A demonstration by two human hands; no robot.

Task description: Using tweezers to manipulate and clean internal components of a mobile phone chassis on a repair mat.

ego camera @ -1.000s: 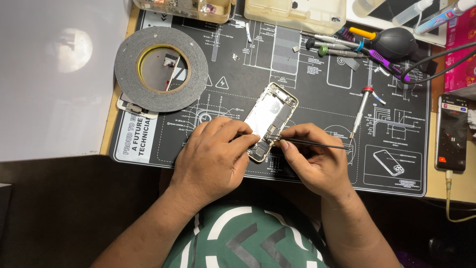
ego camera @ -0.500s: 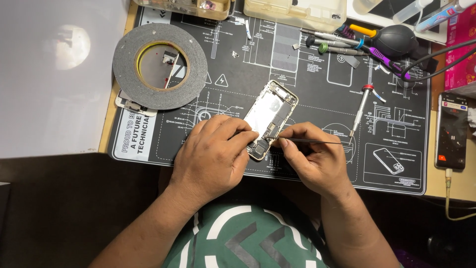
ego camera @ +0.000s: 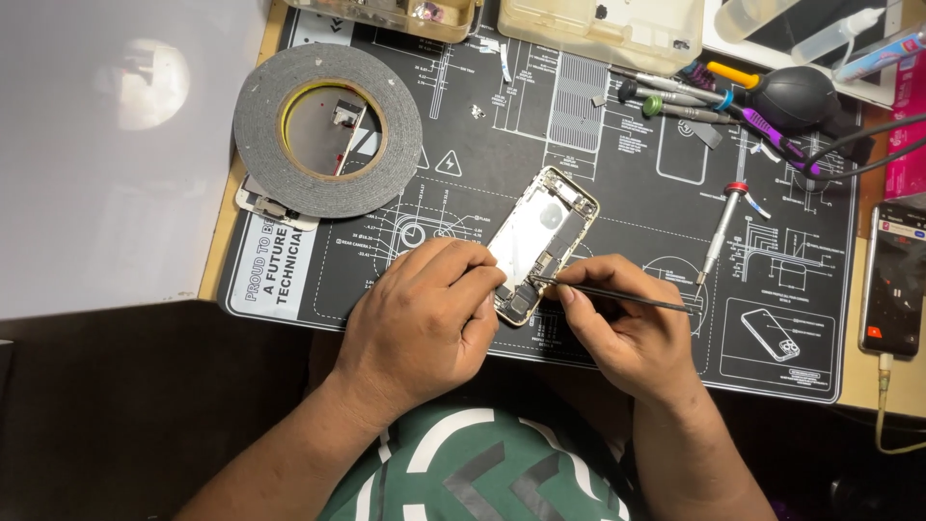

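Head cam: we're steadying the opened phone (ego camera: 538, 241) w/ left hand (ego camera: 424, 318), fingers (ego camera: 473, 280) closed on its lower edge. Right hand (ego camera: 622, 333) fingers are pinching thin tweezers (ego camera: 617, 294), tip inside the phone.

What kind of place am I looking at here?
Most likely a phone repair bench: an opened phone lies on a black repair mat, with precision screwdrivers beside it and thin tweezers in the right hand.

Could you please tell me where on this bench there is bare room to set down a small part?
Bare mat lies between the red-capped screwdriver and the lit phone, and between the grey tape roll and the opened gold phone. The top right, around the black rubber blower, is crowded.
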